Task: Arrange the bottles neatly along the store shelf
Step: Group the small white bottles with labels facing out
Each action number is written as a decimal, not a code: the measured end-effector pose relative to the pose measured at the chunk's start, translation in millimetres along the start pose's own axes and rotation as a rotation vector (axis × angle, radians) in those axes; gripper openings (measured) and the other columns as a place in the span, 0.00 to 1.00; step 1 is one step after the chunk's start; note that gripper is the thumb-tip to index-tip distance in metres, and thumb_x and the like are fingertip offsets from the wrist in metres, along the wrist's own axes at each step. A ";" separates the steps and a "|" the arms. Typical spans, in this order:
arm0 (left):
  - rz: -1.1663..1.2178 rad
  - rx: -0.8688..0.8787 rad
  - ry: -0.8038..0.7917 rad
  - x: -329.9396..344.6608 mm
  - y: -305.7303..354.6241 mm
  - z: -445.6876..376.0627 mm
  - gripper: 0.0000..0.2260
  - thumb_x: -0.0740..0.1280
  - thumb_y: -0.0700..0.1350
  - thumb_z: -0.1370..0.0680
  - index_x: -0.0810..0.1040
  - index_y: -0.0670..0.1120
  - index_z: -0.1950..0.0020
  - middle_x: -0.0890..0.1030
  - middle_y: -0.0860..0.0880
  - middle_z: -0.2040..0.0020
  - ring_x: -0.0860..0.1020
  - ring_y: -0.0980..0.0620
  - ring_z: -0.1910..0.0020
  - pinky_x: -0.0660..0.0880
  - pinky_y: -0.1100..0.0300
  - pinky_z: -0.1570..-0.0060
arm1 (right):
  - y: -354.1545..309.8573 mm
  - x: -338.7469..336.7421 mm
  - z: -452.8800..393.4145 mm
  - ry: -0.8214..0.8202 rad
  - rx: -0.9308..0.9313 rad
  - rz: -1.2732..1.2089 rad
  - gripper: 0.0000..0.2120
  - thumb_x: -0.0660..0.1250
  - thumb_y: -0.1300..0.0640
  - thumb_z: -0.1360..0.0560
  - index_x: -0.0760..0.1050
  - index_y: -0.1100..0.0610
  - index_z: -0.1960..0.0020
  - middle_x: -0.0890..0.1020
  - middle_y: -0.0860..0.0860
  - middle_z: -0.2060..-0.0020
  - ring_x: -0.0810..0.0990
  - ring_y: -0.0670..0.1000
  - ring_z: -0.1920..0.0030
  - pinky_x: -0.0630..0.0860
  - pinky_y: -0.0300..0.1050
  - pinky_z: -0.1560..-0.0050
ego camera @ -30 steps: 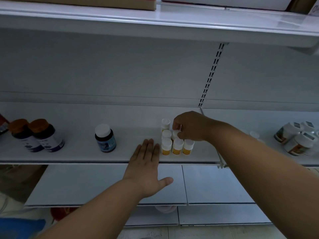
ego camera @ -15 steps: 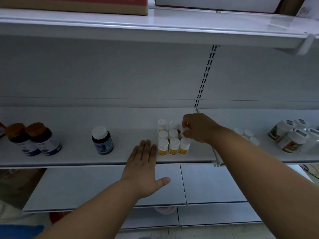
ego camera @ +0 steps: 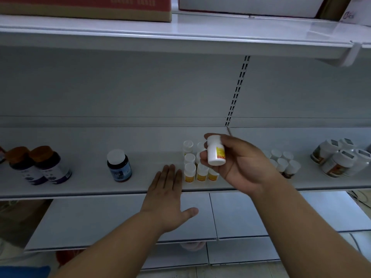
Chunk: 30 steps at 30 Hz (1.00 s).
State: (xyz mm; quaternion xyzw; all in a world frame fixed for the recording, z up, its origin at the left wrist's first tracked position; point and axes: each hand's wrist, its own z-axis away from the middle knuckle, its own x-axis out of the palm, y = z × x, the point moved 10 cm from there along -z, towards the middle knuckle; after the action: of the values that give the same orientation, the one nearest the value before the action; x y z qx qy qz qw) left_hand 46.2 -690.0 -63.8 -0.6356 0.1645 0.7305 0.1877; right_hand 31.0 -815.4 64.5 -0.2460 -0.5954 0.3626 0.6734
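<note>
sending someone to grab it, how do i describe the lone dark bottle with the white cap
On the middle shelf, look left of the flat left hand and the cluster of small white bottles. The dark bottle stands alone, upright: white cap, blue label, whereas the two dark bottles further left have brown caps.
</note>
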 end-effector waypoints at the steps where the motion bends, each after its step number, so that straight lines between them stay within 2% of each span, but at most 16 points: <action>1: 0.000 0.001 -0.003 0.5 -0.1 -0.2 0.50 0.47 0.77 0.28 0.31 0.45 0.22 0.30 0.43 0.22 0.30 0.45 0.23 0.31 0.50 0.26 | 1.7 4.5 3.3 -0.012 0.006 -0.028 0.19 0.63 0.59 0.27 0.73 0.69 0.41 0.80 0.62 0.57 0.82 0.59 0.58 0.81 0.53 0.51; 4: 0.006 0.000 -0.009 1.2 -0.7 -0.4 0.50 0.47 0.76 0.27 0.31 0.45 0.22 0.30 0.43 0.22 0.30 0.45 0.23 0.31 0.49 0.26 | 5.6 15.8 11.5 -0.049 0.016 -0.076 0.17 0.64 0.61 0.27 0.74 0.70 0.42 0.81 0.63 0.56 0.84 0.60 0.56 0.81 0.55 0.49; 9: 0.016 -0.002 -0.010 3.2 -1.9 -1.0 0.50 0.47 0.77 0.28 0.30 0.45 0.23 0.30 0.43 0.22 0.29 0.45 0.24 0.32 0.49 0.25 | 9.5 27.0 17.7 -0.073 0.016 -0.065 0.11 0.68 0.65 0.30 0.78 0.68 0.49 0.80 0.63 0.58 0.83 0.60 0.58 0.82 0.58 0.51; 12: 0.022 -0.001 -0.006 3.9 -1.2 -1.6 0.50 0.47 0.77 0.28 0.30 0.45 0.22 0.30 0.43 0.22 0.29 0.45 0.24 0.32 0.49 0.25 | 11.2 28.0 16.2 -0.105 0.028 -0.037 0.11 0.70 0.65 0.33 0.79 0.64 0.51 0.81 0.64 0.54 0.83 0.60 0.55 0.82 0.55 0.51; 14: 0.036 0.001 0.003 4.3 -0.9 -2.0 0.50 0.47 0.77 0.28 0.30 0.45 0.22 0.30 0.43 0.22 0.29 0.45 0.24 0.32 0.49 0.25 | 13.4 28.3 15.2 -0.138 0.043 -0.026 0.09 0.69 0.65 0.31 0.77 0.62 0.50 0.81 0.64 0.51 0.82 0.61 0.55 0.81 0.54 0.52; 17: 0.045 -0.001 0.024 3.1 -1.5 -2.4 0.50 0.48 0.77 0.28 0.30 0.46 0.22 0.30 0.44 0.22 0.29 0.46 0.24 0.31 0.50 0.26 | 19.1 23.2 13.5 -0.136 0.079 -0.028 0.08 0.67 0.61 0.28 0.75 0.61 0.49 0.81 0.63 0.51 0.81 0.59 0.59 0.81 0.51 0.60; 20: 0.057 -0.003 0.007 3.1 -1.9 -1.6 0.50 0.50 0.76 0.27 0.31 0.46 0.22 0.30 0.45 0.22 0.29 0.47 0.24 0.31 0.51 0.26 | 29.2 23.6 11.1 -0.164 0.150 -0.056 0.12 0.63 0.57 0.25 0.73 0.61 0.43 0.80 0.61 0.53 0.78 0.55 0.61 0.77 0.46 0.63; 24: 0.084 -0.008 -0.006 4.9 -3.5 -2.4 0.50 0.52 0.76 0.28 0.32 0.48 0.21 0.31 0.46 0.21 0.30 0.47 0.23 0.34 0.49 0.24 | 46.2 28.6 10.4 -0.246 0.308 -0.120 0.22 0.56 0.55 0.24 0.70 0.64 0.34 0.78 0.60 0.56 0.77 0.54 0.60 0.75 0.45 0.61; 28: 0.106 -0.002 0.004 8.4 -4.5 -4.2 0.49 0.52 0.77 0.29 0.34 0.51 0.21 0.32 0.48 0.21 0.30 0.49 0.23 0.36 0.49 0.23 | 50.5 28.4 12.7 -0.295 0.340 -0.074 0.21 0.60 0.57 0.23 0.71 0.66 0.34 0.78 0.59 0.57 0.80 0.57 0.57 0.79 0.51 0.58; 30: 0.087 -0.005 0.018 9.1 -4.5 -4.2 0.50 0.52 0.77 0.29 0.34 0.51 0.20 0.33 0.48 0.20 0.31 0.49 0.23 0.37 0.50 0.23 | 51.9 29.6 15.7 -0.323 0.341 -0.090 0.22 0.64 0.57 0.25 0.70 0.65 0.34 0.77 0.58 0.57 0.79 0.54 0.61 0.78 0.47 0.63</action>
State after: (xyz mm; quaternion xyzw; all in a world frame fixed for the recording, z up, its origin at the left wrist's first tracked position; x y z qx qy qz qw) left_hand 50.9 -687.4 -73.4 -0.6350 0.1918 0.7325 0.1529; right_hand 6.3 -761.8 46.1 -0.0407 -0.6359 0.4621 0.6168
